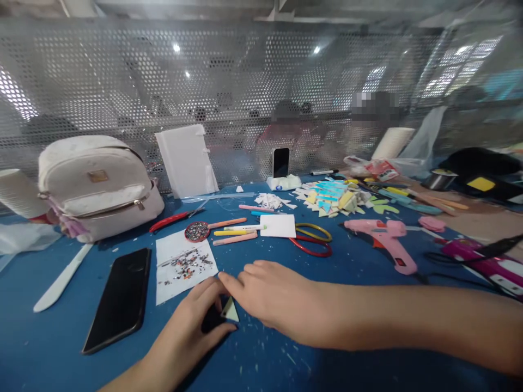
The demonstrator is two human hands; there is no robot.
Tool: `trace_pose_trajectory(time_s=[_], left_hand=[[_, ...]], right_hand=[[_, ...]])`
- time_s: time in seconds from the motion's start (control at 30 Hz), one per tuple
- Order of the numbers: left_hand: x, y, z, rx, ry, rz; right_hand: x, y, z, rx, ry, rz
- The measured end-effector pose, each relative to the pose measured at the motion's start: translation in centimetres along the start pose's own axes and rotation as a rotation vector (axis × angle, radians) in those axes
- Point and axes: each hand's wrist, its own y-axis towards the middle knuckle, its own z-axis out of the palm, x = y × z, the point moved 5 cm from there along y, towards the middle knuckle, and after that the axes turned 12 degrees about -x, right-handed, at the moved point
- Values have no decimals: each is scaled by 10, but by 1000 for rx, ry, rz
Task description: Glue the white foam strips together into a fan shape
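My left hand [192,321] rests on the blue table [57,348] with thumb and fingers pinched round a small dark piece with a pale triangular corner [229,311]. My right hand [272,296] reaches across from the right, fingers curled, its fingertips touching that same piece beside the left fingers. Just beyond the hands lies a white paper sheet [183,267] strewn with tiny glittery bits. A round dish of glitter [196,231] sits behind the sheet.
A black phone [120,296] lies left of the hands, a white knife-shaped tool [61,279] further left. Behind are a white backpack [96,185], red pliers [174,219], pens, a white card [278,225], scissors [312,239], a pink glue gun [386,237], paper scraps [333,197], an upright phone [281,162] and a mesh screen.
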Motion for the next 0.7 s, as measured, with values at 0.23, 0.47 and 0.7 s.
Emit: trace_pose_trajectory(time_s=[0.23,0.47,0.7], left_hand=[[2,0,0,-11,21,16],[3,0,1,-8,10,13],[-2,3,1,25,-4,9]], right_hand=[[5,9,10,-64,-64,3],[-1,3,8,-136,148,103],[-22,-3,12,-128,477,160]])
